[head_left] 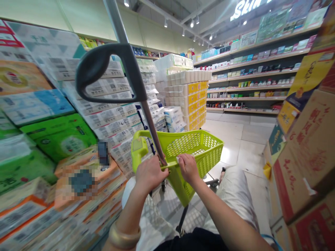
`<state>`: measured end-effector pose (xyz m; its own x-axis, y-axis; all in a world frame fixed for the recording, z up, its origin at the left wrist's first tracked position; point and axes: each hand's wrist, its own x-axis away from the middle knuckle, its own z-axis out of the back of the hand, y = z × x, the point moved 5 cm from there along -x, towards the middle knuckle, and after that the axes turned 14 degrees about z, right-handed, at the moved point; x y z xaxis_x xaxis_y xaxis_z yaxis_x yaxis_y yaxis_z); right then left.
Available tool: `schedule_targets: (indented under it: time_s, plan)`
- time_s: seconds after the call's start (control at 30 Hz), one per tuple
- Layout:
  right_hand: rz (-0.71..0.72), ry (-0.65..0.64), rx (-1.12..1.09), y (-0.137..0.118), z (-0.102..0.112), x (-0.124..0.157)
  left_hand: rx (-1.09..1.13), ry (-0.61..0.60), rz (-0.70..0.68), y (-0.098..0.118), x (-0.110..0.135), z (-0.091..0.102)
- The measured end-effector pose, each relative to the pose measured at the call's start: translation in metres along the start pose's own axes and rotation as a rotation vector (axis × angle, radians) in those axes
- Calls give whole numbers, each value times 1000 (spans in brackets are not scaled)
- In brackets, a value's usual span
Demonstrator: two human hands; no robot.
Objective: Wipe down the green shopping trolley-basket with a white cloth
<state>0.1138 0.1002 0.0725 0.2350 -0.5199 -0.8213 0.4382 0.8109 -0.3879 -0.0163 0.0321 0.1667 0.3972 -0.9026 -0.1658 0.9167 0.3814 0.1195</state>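
Observation:
A lime-green shopping cart basket [209, 153] with perforated walls stands tilted in front of my knees. My left hand [151, 171] is closed at the basket's near corner, beside the lower end of a metal pole [151, 129]. The thumb lies along the rim, and part of the grip is hidden. My right hand [187, 168] is closed over the near rim, a small white bit showing at its fingertips. A dark grey looped handle [136, 78] is fixed to the pole above my hands. Left of the basket sits its green push handle [138, 148]. I see nothing inside the basket.
Stacked tissue packs [112, 115] crowd the left side, with orange packs [99, 195] lower down. Cardboard cartons [311, 139] rise on the right. Shelves of small boxes [251, 73] line the back beyond the tiled floor [235, 139].

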Motion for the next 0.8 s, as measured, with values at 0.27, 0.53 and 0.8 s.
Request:
schedule_targets:
  time_s: [0.27,0.53,0.8]
  plan:
    - [-53,9,37,-32,-13,-8,-58,86,-61,1,2,-4]
    - [68,-32,9,-4,-1,2,-93,164,-3,-1,6,-1]
    - [-92,42,64,-26,-9,0,-142,208,25,0,9,0]
